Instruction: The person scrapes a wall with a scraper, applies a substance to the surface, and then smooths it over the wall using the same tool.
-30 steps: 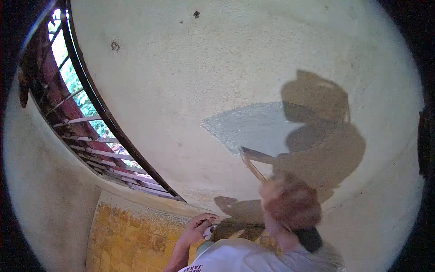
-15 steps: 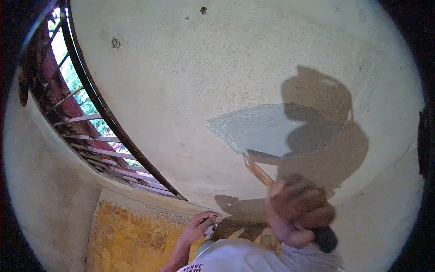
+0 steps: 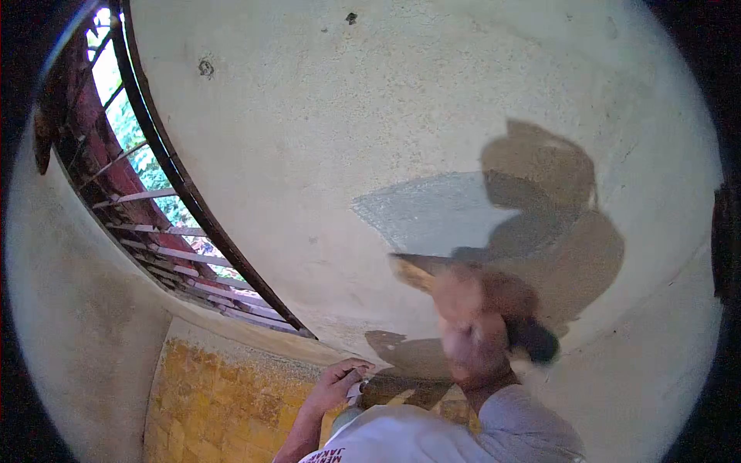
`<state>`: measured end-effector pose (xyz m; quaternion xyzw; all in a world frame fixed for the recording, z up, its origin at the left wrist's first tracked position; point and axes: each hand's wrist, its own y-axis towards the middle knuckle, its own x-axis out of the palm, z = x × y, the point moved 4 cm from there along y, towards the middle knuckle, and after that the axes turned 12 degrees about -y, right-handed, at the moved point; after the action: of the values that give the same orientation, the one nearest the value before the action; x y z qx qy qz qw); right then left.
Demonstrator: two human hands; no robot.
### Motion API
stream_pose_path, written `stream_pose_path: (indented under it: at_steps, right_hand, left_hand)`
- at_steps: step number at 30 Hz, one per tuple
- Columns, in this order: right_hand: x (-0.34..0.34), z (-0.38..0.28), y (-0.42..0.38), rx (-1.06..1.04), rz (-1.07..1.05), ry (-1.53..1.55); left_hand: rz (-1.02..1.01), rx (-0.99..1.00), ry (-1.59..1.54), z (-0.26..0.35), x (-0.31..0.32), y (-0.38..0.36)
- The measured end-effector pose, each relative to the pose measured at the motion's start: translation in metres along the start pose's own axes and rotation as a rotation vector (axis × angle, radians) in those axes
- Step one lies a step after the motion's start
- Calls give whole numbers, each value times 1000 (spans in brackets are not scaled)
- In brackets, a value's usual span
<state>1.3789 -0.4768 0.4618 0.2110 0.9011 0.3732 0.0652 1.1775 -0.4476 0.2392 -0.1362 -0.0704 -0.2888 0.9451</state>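
My right hand is wrapped around a flat-bladed tool with a thick black end. The blade points up and left, its tip at the lower edge of a grey patch on the pale wall. Motion blurs this hand and part of the blade. Low in the view, my left hand has its fingers curled beside a small whitish piece close to the wall's foot; I cannot tell what it grips.
A barred window with a dark frame curves down the left side. Yellow tiles lie below. Shadows cover the patch's right part. A small dark hole and a round mark show higher on the wall.
My right hand has risen and shifted left with the tool, and the blade tip has moved left along the patch's lower edge. My left hand has stayed in place.
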Motion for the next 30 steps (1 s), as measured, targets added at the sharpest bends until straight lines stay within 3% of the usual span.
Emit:
stream_pose_path:
  at_steps: [1, 3, 4, 5, 6, 7, 8, 10, 12, 14, 15, 17, 18, 20, 21, 23, 25, 27, 28, 30]
  right_hand:
    - [2, 1, -4, -3, 3, -2]
    - [-5, 4, -12, 10, 347, 58]
    - [-7, 0, -7, 3, 342, 64]
    - [-10, -21, -3, -350, 260, 233]
    - [-13, -36, -5, -697, 172, 400]
    - [-11, -32, -3, -692, 170, 398]
    - [-7, -24, 0, -612, 153, 307]
    - [-1, -10, 5, -457, 119, 125]
    - [-4, -18, -1, -470, 85, 104]
    - [-11, -36, -11, -617, 343, 389]
    - [-18, -31, -16, -614, 340, 389]
    - [-18, 3, -12, 55, -116, -91]
    - [-18, 8, -13, 56, -113, -93]
    - [-9, -8, -4, -375, -4, 46]
    - [-5, -18, -6, -640, 174, 186]
    - [-3, -30, -9, -652, 230, 245]
    - [-4, -29, -8, -650, 289, 295]
    - [6, -8, 8, -376, 85, 207]
    - [6, -9, 6, -377, 86, 207]
    - [1, -18, -5, -660, 192, 306]
  left_hand:
    - [25, -74, 15, 5, 2, -2]
    - [27, -141, -3, 1, -2, -3]
    - [32, -213, -30, -4, -5, -3]
    - [37, -209, -34, -11, -8, -2]
    - [14, -52, 12, -16, -12, 2]
    - [-11, 101, 57, -8, -8, 2]
    - [-13, 96, 53, -6, -6, 0]
    - [5, -77, -29, -2, -4, -4]
    - [18, -84, -12, -2, -5, -6]
    - [33, -89, 0, -2, -6, -5]
    - [26, -50, 9, -2, -5, -5]
    - [15, -16, 19, -1, -3, -7]
    - [13, -43, -1, 0, -1, -8]
    - [13, -60, -14, 5, -1, -9]
    - [34, -135, -11, 5, -3, -10]
    - [59, -210, -12, -1, -7, -10]
    - [28, -77, 10, -2, -7, -8]
    - [31, -68, 4, 2, -2, -10]
    - [39, -50, 0, 6, -1, -11]
    - [51, -116, -3, 2, -7, -12]
